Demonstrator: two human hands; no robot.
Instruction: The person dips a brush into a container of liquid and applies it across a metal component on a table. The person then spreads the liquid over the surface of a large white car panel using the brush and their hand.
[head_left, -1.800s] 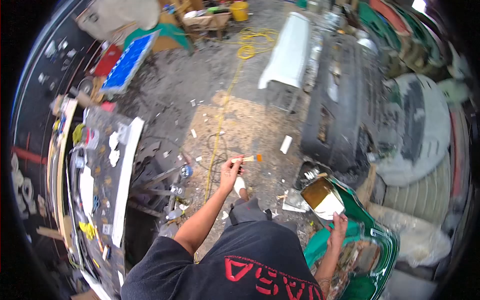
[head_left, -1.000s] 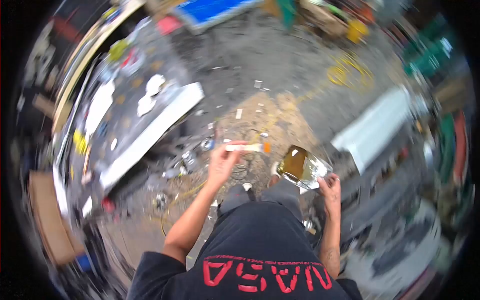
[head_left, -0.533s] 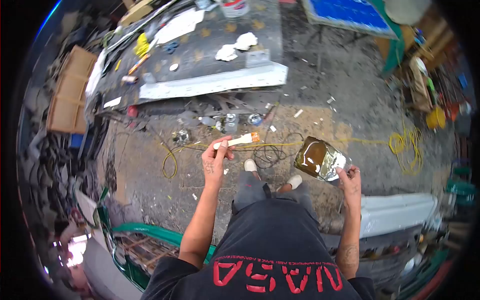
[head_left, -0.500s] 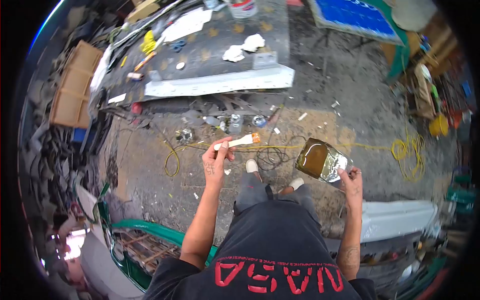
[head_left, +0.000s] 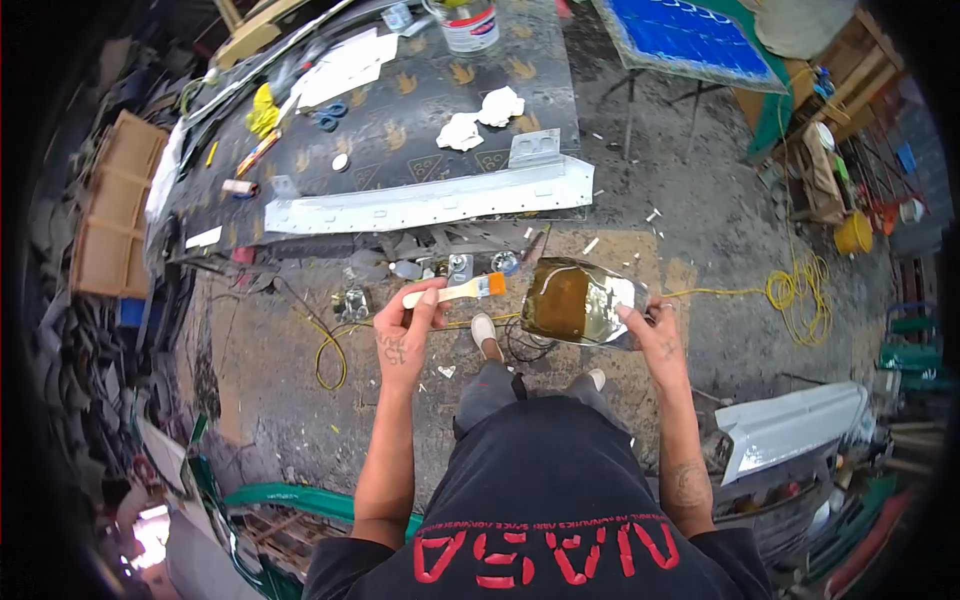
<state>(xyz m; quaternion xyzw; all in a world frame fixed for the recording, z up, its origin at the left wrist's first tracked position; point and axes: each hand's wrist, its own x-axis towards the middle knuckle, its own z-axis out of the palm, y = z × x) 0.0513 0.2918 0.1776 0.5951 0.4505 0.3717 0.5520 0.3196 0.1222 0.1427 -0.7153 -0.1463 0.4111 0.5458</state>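
Observation:
My left hand [head_left: 407, 328] is closed around the pale handle of a flat paintbrush [head_left: 455, 292]. The brush points right, and its orange bristles face the container without touching it. My right hand [head_left: 655, 335] grips the right end of a clear, boxy container [head_left: 612, 298]. Brown, see-through liquid [head_left: 556, 300] lies in the container's left part, and light glares off the right part. Beyond both hands, a long white moulded panel [head_left: 430, 200] rests along the near edge of a dark worktable [head_left: 370, 150].
On the table are a bucket [head_left: 468, 28], crumpled white wads [head_left: 480, 118], blue-handled scissors [head_left: 328, 116] and a yellow cloth [head_left: 263, 110]. A blue panel [head_left: 690, 40] stands far right. Yellow hose [head_left: 800, 295] runs across the floor. A white part [head_left: 790, 428] lies at right.
Both hands have come nearer the table, with the container moving left toward the brush. The gap between brush and container is smaller. The table now sits lower in view.

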